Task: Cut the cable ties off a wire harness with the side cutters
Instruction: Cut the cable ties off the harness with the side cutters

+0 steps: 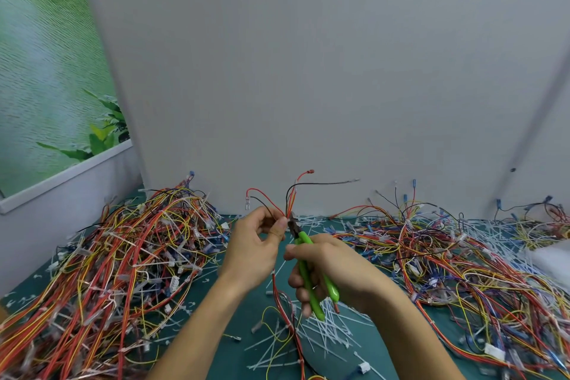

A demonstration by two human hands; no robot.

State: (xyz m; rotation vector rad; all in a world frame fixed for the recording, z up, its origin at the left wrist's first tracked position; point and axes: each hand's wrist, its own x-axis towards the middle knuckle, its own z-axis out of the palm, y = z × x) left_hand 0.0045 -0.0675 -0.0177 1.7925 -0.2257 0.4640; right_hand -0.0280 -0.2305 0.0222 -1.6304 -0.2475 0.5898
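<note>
- While your left hand (256, 244) pinches the wire harness (290, 198) between thumb and fingertips, the loose ends fan upward above that hand: red, black and orange leads, some with small terminals at their tips.
- The rest of the harness hangs below your left hand, running down between your two wrists to the green mat (243, 311).
- Your right hand (336, 268) grips the side cutters (303, 270), fingers wrapped round both bright green handles, thumb on top.
- The handles stick out below your right palm and are spread slightly apart.
- The dark cutter head sits right at your left thumb tip, touching or just beside the bundle where you pinch it.
- Can't tell whether the blades are closed on anything; the cable tie at that spot is too small to make out.
- Cut cable ties (327, 330), white and translucent, lie scattered on the mat under and just below your right hand, with more beyond both hands.
- A big heap of harnesses (123, 256) lies left of your left hand: red, yellow and orange wires with white ties and connectors on them.
- A second spread of harnesses (447, 256) lies right of your right hand, flatter, with blue terminals mixed in.
- A white connector (364, 366) lies on the mat near your right forearm.
- A plain grey panel (308, 71) stands beyond both hands; a green leaf-print poster (46, 71) hangs far off to your left.
</note>
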